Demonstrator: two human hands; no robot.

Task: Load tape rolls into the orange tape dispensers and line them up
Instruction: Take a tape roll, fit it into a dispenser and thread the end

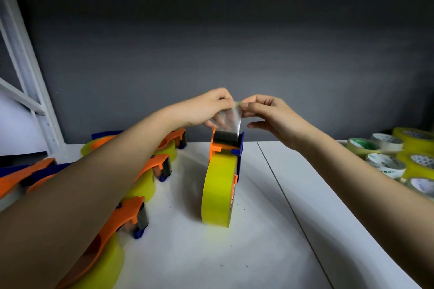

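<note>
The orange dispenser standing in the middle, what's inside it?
The orange dispenser holds a yellow tape roll. Its clear tape end is pinched by the left hand and right hand. The roll's core is hidden.

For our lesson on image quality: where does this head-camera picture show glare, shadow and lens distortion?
Head view: glare streaks the clear tape strip pinched by left hand and right hand; a soft shadow lies left of the upright dispenser; wide-angle distortion bends the white frame.

Packing or stockroom bench: white worktop [270, 230], spare tape rolls [385, 163] at right edge, white metal racking [25, 91] left.
</note>
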